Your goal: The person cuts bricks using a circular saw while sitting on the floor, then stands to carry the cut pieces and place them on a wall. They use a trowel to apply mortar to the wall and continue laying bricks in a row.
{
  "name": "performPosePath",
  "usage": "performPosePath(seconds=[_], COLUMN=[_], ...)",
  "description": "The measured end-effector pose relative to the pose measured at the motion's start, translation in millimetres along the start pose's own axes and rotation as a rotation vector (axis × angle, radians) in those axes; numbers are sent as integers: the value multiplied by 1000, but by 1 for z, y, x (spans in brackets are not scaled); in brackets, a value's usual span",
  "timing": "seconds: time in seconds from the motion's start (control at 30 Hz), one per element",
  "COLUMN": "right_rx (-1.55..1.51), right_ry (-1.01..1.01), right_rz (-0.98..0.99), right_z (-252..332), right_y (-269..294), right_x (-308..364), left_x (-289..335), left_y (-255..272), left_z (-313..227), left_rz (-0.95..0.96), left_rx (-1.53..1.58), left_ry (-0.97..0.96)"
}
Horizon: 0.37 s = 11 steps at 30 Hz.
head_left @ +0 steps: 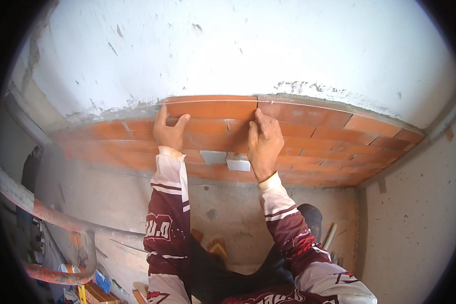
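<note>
A long orange brick tile (213, 108) sits in the top row of tiles against the wall. My left hand (169, 131) grips its left end, with the fingers around the edge and the thumb at its lower front. At the tile's right end, my right hand (265, 146) has its bent fingers on the corner by the joint. A thin taut string (289, 103) runs along the upper edge of this row. To the right, the neighbouring tile (301, 114) is set in grey mortar.
Several courses of orange tiles (329, 147) cover the lower wall below white plaster (228, 50). Two small pale boxes (238, 162) show between my forearms. A worn red-and-white metal rail (61, 215) curves at the left. Tools and a blue packet (103, 280) lie at the lower left.
</note>
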State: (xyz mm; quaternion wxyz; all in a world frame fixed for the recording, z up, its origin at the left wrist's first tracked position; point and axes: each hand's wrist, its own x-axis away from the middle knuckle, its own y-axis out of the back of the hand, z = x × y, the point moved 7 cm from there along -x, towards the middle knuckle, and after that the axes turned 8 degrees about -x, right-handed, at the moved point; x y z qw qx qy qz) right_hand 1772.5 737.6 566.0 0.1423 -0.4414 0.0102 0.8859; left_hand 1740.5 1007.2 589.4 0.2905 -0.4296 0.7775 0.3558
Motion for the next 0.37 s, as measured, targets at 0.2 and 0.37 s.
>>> performPosePath(seconds=[0.2,0.37], right_rx=[56,67], right_ry=[49,47], right_rz=[59,118], right_z=[-1,3], right_y=[-5,-11], right_x=[7,13], left_x=[4,3], left_y=[-4,-2], left_z=[6,9], left_rz=[37,25], left_rx=[68,-36], left_ry=[-14,-6])
